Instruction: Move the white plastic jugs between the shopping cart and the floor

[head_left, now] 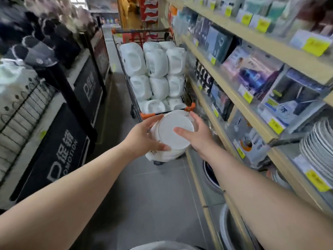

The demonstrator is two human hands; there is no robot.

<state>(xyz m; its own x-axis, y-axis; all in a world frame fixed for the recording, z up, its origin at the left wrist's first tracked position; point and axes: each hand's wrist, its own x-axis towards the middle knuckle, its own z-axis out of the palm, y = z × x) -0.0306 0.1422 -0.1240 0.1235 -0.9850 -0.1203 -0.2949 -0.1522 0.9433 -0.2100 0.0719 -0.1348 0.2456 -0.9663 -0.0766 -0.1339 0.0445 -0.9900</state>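
Holding one white jug point(175, 131) out in front, both hands wrap around it. The left hand point(144, 135) curls round its left side. The right hand point(197, 136) curls round its right side, with the thumb lying on the flat round end. That end is smooth and plain, like a big white plate, and it faces the camera. The jug is up in the air over the gray floor point(144, 186), just in front of the near end of the shopping cart point(148, 115). Some white shows under the hands. I cannot tell if that is the same jug or another one lower down.

Past the hands, the cart has thin black wire sides and orange corners. It is packed with stacked jugs point(156, 64), fat and rounded, with a soft plastic shine. I think the job is far from over, since so many jugs sit in the cart and none shows plainly on the floor.
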